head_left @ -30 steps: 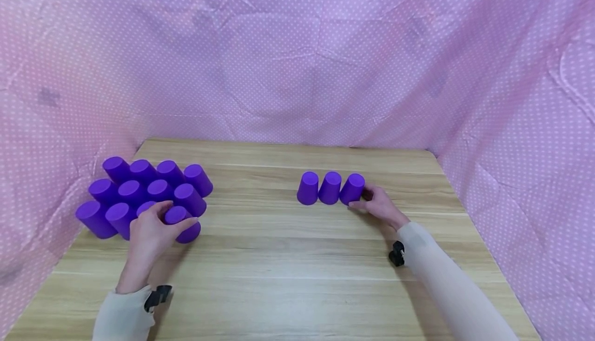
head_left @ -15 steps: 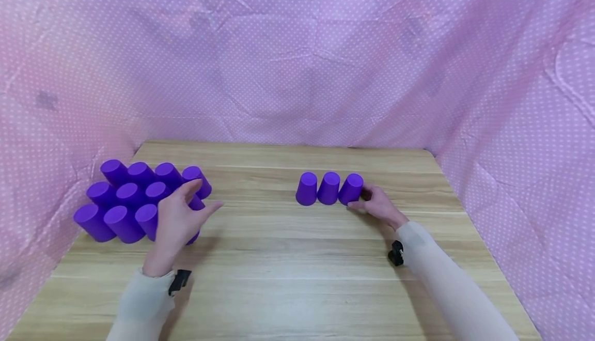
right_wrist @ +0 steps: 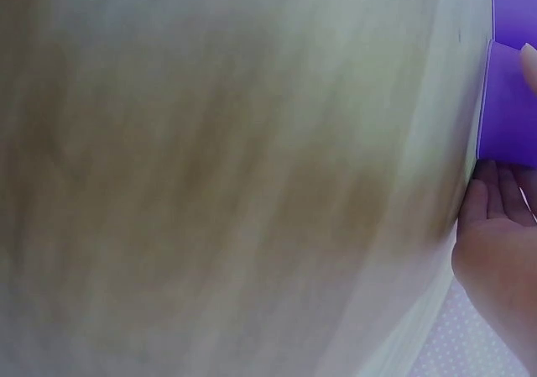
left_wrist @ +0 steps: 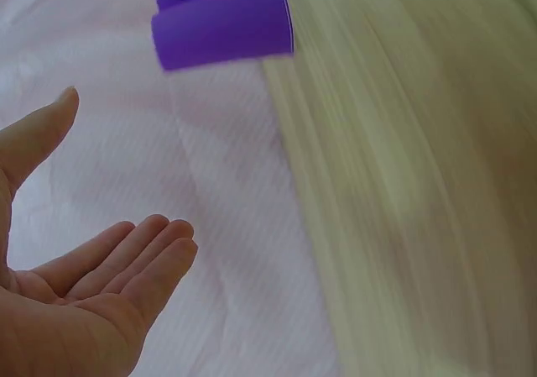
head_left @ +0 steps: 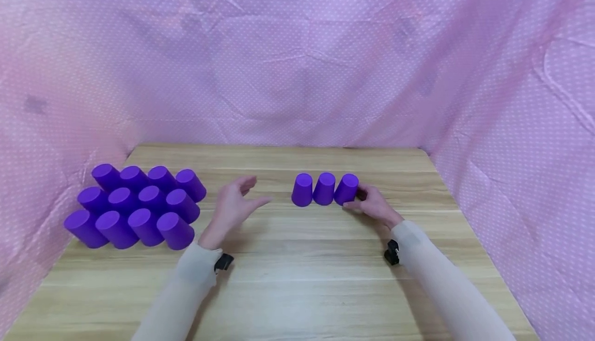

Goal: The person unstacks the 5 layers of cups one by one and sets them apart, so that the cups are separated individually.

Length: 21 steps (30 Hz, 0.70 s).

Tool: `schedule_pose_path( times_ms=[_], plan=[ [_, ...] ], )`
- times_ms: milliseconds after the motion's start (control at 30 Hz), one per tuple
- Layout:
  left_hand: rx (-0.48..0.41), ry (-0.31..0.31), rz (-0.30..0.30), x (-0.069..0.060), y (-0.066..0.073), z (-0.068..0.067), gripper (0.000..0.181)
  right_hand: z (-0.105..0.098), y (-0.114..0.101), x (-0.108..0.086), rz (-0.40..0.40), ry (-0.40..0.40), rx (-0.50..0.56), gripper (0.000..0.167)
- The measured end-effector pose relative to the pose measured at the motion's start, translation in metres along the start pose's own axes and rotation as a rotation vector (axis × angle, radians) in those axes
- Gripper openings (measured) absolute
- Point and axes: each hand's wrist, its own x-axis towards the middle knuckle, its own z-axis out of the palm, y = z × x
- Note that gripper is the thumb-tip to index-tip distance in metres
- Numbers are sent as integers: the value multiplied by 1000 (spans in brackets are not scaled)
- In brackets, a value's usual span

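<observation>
Three purple cups stand upside down in a short row right of the table's middle: a left cup (head_left: 302, 191), a middle cup (head_left: 324, 190) and a right cup (head_left: 346, 190). My right hand (head_left: 375, 207) holds the right cup from its right side, thumb in front and fingers behind; the right wrist view catches this cup (right_wrist: 508, 104) at its edge. Between that row and a larger group of cups, my left hand (head_left: 231, 207) hangs over the table, thumb and fingers spread, holding nothing. In the left wrist view a purple cup (left_wrist: 222, 26) lies beyond the fingertips.
On the left, several more upside-down purple cups (head_left: 122, 201) stand close together in three rows. The wooden table (head_left: 297, 289) ends at the back and sides against a pink dotted cloth (head_left: 297, 72).
My left hand has let go of a front-row cup at the left group's right end and moved right, away from it. My right hand stays at its cup. The head view shifts slightly.
</observation>
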Motion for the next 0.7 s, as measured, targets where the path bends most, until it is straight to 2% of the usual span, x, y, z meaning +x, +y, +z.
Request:
schedule_pose_path(
  times_ms=[167, 300, 467, 533, 700],
  plan=[
    [-112, -77, -14, 26, 5, 23, 67, 0, 1, 2, 3, 0, -5, 61],
    [-70, -68, -6, 39, 12, 46, 71, -2, 2, 1, 5, -6, -2, 63],
    [-3, -71, -24, 48, 15, 83, 79, -5, 3, 0, 4, 1, 3, 62],
    [12, -69, -31, 50, 14, 94, 79, -4, 3, 0, 2, 2, -7, 61],
    [-21, -31, -51, 53, 14, 104, 67, 0, 1, 2, 6, 2, -18, 59]
  ],
)
